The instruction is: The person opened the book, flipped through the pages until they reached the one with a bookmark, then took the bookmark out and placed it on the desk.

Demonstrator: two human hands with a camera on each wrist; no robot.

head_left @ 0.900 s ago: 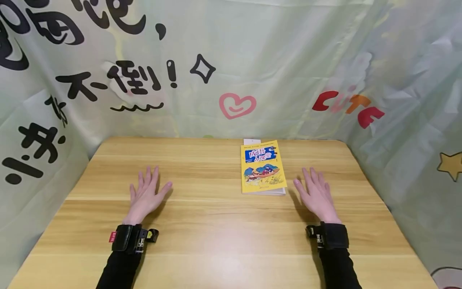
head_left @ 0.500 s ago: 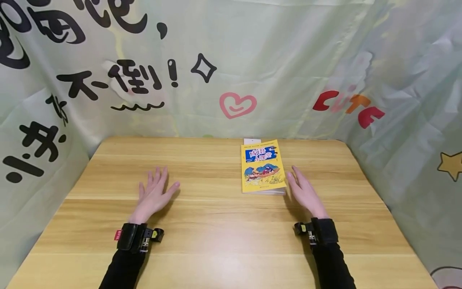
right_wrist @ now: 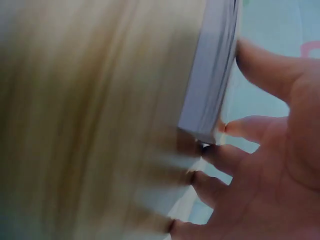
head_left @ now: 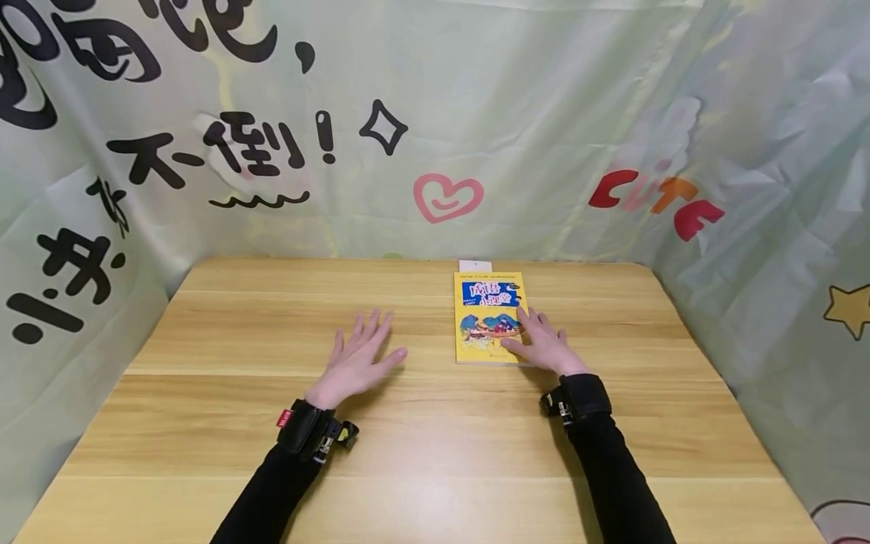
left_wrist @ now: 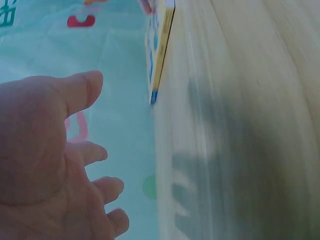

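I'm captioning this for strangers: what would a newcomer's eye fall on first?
Probably the bright yellow book toward the table's far edge, the right hand at its right side. Next, bold black lettering on the backdrop's left, then its pink heart beyond the book.

The table (head_left: 421, 461) stands with a fabric backdrop (head_left: 544, 91) behind it and at its left and right sides. The book (head_left: 484, 332) lies on the table, right of centre and toward the far edge. A card (head_left: 475, 265) projects beyond the book's far edge. The right hand (head_left: 544, 345) is at the book's near right corner, thumb over the cover, outer fingers to the right of it. The left hand (head_left: 356, 364) is above the table, left of the book and apart from it. On the backdrop, a heart print (head_left: 445, 205) sits behind and slightly left of the book; lettering (head_left: 655, 196) sits farther right.
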